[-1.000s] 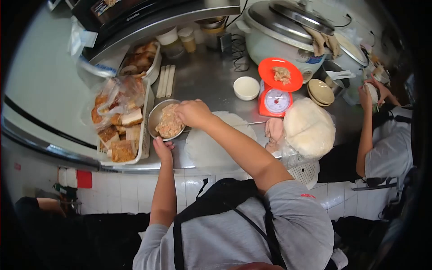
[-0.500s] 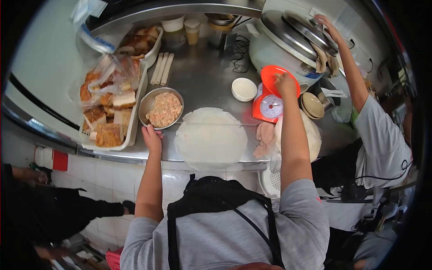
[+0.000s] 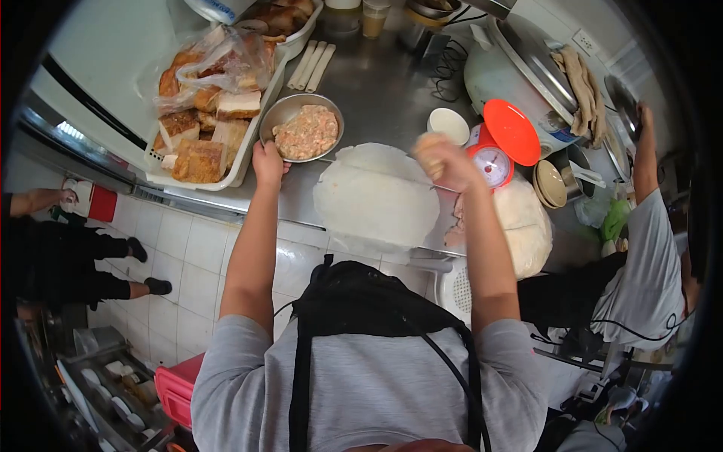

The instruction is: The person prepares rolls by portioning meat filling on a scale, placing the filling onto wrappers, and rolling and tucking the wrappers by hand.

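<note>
With my left hand (image 3: 269, 163) I grip the lower rim of a metal bowl (image 3: 337, 113). Inside it lies a mound of pinkish minced meat filling (image 3: 307, 134). My right hand (image 3: 449, 164) is curled closed above the right side of a stack of thin round white wrappers (image 3: 373, 200). Motion blurs its fingers, and what they hold is hidden. Just beyond that hand stands an orange kitchen scale (image 3: 491, 162) with a bare red pan (image 3: 512, 132). A small white bowl (image 3: 449, 124) sits behind the hand.
Roast pork pieces fill a white tray (image 3: 248, 154) at the left. Rolled white sticks (image 3: 311, 66) lie behind the bowl. A bagged pale mass (image 3: 523, 230) and beige bowls (image 3: 550, 183) are at the right. Beside a large cooker (image 3: 493, 75), a co-worker's hand (image 3: 645, 117) holds a lid (image 3: 622, 105).
My right hand has left the scale's red pan and moved left to the wrappers. My left hand stays on the bowl. The co-worker has moved the lid right, off the cooker.
</note>
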A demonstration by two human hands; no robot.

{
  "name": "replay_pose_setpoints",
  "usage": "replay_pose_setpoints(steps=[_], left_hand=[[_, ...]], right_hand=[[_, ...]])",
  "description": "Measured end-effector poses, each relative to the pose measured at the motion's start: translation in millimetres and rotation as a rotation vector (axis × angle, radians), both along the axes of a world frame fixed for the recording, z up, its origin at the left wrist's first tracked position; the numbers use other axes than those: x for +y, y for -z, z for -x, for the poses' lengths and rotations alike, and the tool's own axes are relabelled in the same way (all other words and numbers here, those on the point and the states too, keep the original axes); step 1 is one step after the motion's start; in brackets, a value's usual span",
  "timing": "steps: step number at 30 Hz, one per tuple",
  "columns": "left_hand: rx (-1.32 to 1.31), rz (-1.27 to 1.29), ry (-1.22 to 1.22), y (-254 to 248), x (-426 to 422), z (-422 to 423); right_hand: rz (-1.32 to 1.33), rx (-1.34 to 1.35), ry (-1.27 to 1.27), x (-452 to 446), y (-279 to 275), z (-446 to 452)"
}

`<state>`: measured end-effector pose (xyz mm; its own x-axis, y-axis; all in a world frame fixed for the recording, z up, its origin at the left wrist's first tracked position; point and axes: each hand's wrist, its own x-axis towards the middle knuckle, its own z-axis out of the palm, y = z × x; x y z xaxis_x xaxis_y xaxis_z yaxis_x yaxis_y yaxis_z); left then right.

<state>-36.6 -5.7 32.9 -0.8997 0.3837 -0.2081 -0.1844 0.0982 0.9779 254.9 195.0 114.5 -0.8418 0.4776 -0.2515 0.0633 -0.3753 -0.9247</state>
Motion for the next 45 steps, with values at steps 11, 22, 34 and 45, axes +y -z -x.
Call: replay_pose_setpoints(steps=[11, 22, 34, 45], left_hand=[[0.973, 0.07, 0.598, 16.9, -32.7, -98.6], [1.099, 0.188, 1.076, 34.1, 25.7, -120.2], [1.271, 0.187, 1.209, 33.0, 34.2, -108.2], [1.308, 0.123, 1.158, 34.2, 34.4, -100.0]], right_hand=[[-1.131, -0.307, 0.075, -85.7, 92.2, 24.6], [-1.319, -0.247, 0.19, -93.6, 115.8, 8.5], [-1.392, -0.469, 0.042, -89.4, 124.6, 12.8], [-1.506, -0.407, -0.022, -87.7, 94.0, 20.9]])
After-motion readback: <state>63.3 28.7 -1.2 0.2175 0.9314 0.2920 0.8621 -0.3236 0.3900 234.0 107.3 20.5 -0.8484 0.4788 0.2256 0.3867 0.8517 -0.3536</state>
